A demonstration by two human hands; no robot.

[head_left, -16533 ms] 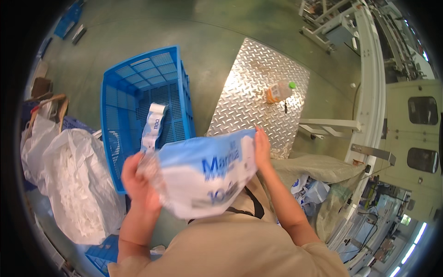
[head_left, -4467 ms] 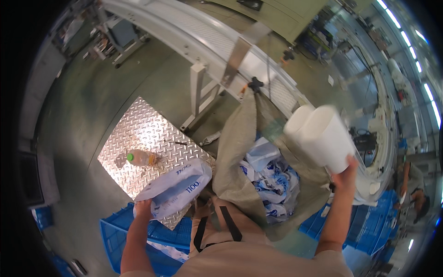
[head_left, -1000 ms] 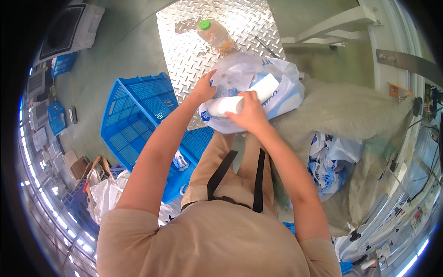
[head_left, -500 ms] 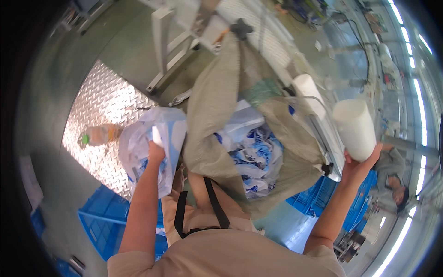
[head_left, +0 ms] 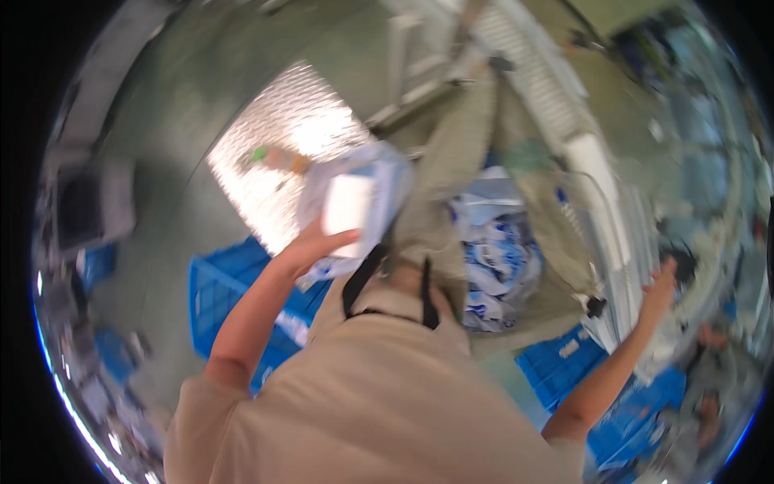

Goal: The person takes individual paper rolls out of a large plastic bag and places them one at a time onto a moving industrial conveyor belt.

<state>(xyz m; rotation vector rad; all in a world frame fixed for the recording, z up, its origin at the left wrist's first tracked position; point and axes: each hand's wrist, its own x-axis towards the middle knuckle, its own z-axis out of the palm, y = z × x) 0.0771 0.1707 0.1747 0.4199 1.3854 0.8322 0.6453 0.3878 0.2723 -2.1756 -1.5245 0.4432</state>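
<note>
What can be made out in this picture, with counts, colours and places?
Metal plate: one, silvery, upper left of centre.
Bottle: one, orange-tinted, green cap, on the plate.
Plastic bag: one, white and blue, overlapping the plate.
Roll: at least one, white, at the bag.
Sack: one, olive-grey, right of the bag.
Crumpled packaging: uncountable, blue and white, inside the sack.
Crates: at least two, blue, lower left and right.
Conveyor: one, whitish, upper right.
Co-worker: at least one, grey clothing, lower right edge.
Left hand: one, bare, on the roll.
Right hand: one, bare, far right.
</note>
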